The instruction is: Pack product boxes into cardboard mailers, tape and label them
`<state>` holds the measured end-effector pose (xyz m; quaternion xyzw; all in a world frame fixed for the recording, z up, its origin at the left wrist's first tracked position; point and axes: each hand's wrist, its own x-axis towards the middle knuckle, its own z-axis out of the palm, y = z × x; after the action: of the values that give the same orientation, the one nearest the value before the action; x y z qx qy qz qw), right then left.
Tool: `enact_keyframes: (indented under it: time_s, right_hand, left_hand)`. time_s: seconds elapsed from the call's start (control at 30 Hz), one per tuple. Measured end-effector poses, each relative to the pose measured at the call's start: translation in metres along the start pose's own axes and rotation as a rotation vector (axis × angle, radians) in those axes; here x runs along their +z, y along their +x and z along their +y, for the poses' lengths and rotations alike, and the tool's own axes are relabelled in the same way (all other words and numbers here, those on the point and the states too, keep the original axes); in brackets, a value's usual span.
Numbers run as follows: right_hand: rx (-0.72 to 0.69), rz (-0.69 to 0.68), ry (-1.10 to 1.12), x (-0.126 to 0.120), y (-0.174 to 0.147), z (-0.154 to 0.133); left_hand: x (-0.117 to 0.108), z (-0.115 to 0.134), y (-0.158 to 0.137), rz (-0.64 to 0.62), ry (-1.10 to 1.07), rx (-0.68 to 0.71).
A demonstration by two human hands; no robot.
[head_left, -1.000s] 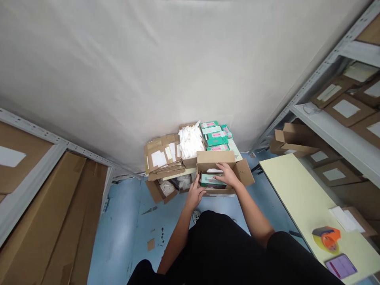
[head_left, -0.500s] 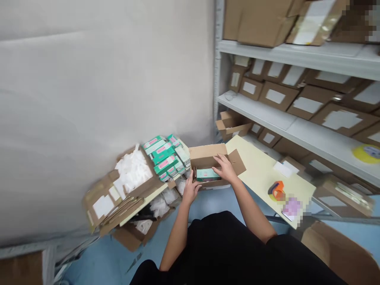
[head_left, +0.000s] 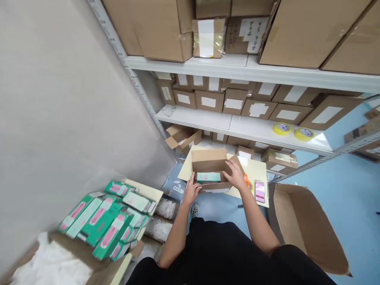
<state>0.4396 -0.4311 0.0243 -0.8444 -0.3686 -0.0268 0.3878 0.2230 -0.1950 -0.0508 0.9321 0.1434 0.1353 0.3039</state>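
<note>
Carton (head_left: 208, 177) in box (head_left: 209, 164); piled cartons (head_left: 99, 217) left; phone (head_left: 259, 192) right, on table (head_left: 258, 168); 2 tape rolls (head_left: 282, 128) on shelf (head_left: 204, 117) behind.

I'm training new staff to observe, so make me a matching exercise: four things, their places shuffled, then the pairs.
Things
1. Left hand
2. Phone
3. Two yellow tape rolls
4. Mint-green box nearest that hand

Places
A. On the white shelf
B. Inside the open carton
C. At the carton's left end
D. On the table ahead

Pairs: 1-C, 2-D, 3-A, 4-B
</note>
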Motion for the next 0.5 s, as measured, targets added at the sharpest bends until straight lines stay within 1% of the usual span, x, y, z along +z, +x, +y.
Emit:
enact_keyframes:
  time_s: [0.07, 0.17, 0.3, 0.4, 0.47, 0.5]
  right_hand:
    - [0.078, 0.034, -0.034, 0.002, 0.01, 0.007]
    - [0.185, 0.061, -0.068, 0.011, 0.032, 0.01]
    - [0.244, 0.09, -0.105, 0.019, 0.057, 0.007]
    - [0.281, 0.127, -0.13, 0.021, 0.057, 0.004]
    - [0.312, 0.16, -0.133, 0.019, 0.05, 0.003]
    - [0.328, 0.177, -0.131, 0.017, 0.045, 0.002]
  left_hand:
    - [0.01, -0.013, 0.028, -0.059, -0.027, 0.036]
    - [0.021, -0.036, 0.072, -0.148, -0.073, 0.085]
    - [0.028, -0.064, 0.125, -0.29, -0.156, 0.135]
    - [0.028, -0.081, 0.15, -0.382, -0.209, 0.143]
    - [0.027, -0.09, 0.156, -0.404, -0.224, 0.147]
    - [0.027, -0.094, 0.157, -0.394, -0.228, 0.14]
